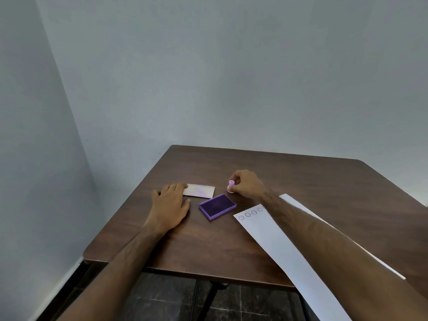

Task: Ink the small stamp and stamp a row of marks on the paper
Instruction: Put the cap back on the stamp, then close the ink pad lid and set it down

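A small pink stamp [231,186] stands upright on the brown table [301,177], and my right hand [247,184] pinches its top with the fingertips. Just in front of it lies the open purple ink pad [217,206]. The white paper [284,249] stretches from the ink pad's right toward the near right, with a row of round marks [250,213] along its far edge; my right forearm crosses over it. My left hand [171,206] rests flat on the table, fingertips touching the ink pad's white lid [201,190].
The table stands in a corner of pale grey walls. Its left and near edges drop off to a dark tiled floor [162,297]. A black table leg [208,300] shows below the near edge.
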The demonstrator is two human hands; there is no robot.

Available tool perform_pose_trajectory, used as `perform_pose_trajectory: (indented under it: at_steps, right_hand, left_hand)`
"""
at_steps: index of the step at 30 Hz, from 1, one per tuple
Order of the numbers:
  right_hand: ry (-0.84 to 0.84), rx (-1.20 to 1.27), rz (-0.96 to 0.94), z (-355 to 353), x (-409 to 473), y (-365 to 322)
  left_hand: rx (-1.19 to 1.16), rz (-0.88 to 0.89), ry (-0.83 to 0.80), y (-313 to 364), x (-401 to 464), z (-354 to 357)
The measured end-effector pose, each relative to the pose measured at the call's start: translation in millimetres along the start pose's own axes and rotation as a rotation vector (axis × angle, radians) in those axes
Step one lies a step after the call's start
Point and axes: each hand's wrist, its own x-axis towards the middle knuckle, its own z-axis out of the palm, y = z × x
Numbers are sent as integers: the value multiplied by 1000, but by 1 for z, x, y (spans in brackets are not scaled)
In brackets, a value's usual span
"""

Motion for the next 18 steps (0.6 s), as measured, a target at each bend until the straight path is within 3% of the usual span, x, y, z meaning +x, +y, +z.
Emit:
perform_pose_trajectory:
  at_steps: [8,14,18]
  right_hand:
    - [-81,-86,-4,-5,10,2]
    - [-41,-100,-101,-11,16,-27]
    - [-129,-343,-87,1,17,-50]
  left_hand:
    - [-31,-9,-4,0,1,0]
    - [-63,-3,22,-1,0,1]
    - [-62,2,44,-2,0,1]
